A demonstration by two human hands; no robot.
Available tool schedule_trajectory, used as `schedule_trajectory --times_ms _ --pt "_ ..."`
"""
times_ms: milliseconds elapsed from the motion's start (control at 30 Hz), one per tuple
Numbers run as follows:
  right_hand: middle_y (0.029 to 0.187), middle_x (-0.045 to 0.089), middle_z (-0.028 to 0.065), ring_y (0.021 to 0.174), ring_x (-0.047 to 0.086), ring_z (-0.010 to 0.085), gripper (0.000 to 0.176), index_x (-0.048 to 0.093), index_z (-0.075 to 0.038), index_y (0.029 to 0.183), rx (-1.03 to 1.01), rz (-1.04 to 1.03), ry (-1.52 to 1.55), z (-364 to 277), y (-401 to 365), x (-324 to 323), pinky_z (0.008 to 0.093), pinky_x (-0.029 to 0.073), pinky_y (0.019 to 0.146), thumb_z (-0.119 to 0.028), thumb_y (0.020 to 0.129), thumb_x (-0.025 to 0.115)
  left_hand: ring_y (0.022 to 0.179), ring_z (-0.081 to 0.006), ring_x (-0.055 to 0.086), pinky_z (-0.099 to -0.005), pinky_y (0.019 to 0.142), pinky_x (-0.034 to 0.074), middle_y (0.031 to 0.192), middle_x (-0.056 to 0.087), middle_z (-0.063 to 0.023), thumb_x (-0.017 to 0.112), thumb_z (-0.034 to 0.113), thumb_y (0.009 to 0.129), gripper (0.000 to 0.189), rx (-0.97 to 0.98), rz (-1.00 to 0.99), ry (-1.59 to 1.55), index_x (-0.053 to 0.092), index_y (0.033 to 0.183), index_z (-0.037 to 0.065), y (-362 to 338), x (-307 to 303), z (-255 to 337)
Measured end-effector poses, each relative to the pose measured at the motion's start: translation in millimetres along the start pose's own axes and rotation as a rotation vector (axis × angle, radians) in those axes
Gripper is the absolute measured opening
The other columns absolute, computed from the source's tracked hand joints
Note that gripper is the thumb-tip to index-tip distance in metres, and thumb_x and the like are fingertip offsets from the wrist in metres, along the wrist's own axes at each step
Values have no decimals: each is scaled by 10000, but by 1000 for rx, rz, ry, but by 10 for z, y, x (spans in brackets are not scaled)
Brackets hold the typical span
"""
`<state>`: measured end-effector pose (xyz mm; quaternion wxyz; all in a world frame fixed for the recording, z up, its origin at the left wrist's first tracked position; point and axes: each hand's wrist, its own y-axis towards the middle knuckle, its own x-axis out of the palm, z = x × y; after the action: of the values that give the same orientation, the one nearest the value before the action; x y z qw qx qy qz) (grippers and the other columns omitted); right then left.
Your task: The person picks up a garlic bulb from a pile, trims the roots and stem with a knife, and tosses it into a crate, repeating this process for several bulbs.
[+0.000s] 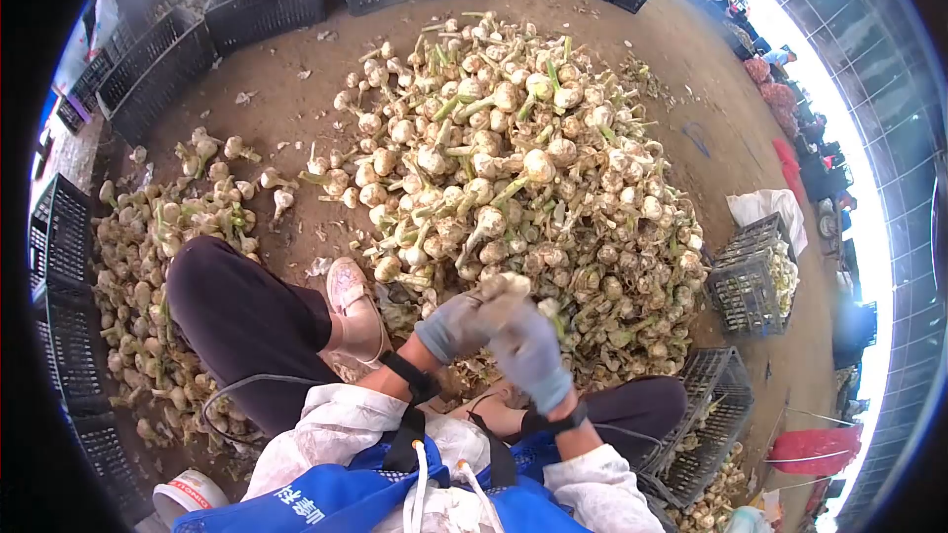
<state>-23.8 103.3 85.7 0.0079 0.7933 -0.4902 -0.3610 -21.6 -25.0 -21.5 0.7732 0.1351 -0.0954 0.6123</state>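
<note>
My left hand [456, 324], in a grey-blue work glove, is closed around a garlic bulb [506, 286] in front of my lap. My right hand [528, 347], gloved the same way, is pressed up against the left with its fingers curled in. Motion blur and the overlap of the hands hide whatever it grips. Just beyond both hands rises a large heap of garlic bulbs [533, 168], many with stems and dry leaves. A second, lower pile of garlic [158, 306] lies left of my knee.
Black plastic crates [267, 5] line the back left, and more crates [67, 237] stand along the left side. At my right are an open crate [716, 385] and a filled crate [755, 281]. A white tub [188, 494] sits at lower left. Red cloth [815, 449] lies far right.
</note>
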Motion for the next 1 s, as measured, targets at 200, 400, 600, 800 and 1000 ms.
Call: schedule_trajectory --times_ms 200,400,600,800,1000 --pt "972 619 155 863 618 309 324 617 -61 999 12 -86 81 -228 -316 60 333 495 722 25 686 617 808 -110 566 -234 789 463 841 573 2 779 244 698 558 -377 0 -491 526 1134 4 -251 -107 622" --pt "958 633 148 835 629 306 304 637 -65 977 6 37 4 -302 -344 -81 325 496 699 5 681 629 716 -144 590 -278 642 510 869 607 -66 563 55 817 407 -61 195 -174 466 1204 -26 -348 79 857" --pt "917 630 125 746 621 296 360 621 -92 997 4 21 -87 -290 -330 -35 348 498 625 -54 646 689 845 -174 612 -295 803 497 936 639 -79 695 126 766 409 -113 106 -120 540 1121 -6 -416 -158 546" --pt "913 629 122 747 616 305 387 622 -104 1024 127 11 -214 -188 -413 -43 359 495 619 -77 642 680 884 -139 597 -279 803 488 944 646 -49 648 39 768 218 181 39 559 623 983 21 -389 -223 612" --pt "898 629 127 760 617 317 345 630 -105 1019 157 28 -136 -270 -449 -3 354 501 638 -89 676 665 840 -142 607 -272 778 501 904 650 -46 582 -31 771 294 66 120 493 585 1063 4 -592 -108 656"
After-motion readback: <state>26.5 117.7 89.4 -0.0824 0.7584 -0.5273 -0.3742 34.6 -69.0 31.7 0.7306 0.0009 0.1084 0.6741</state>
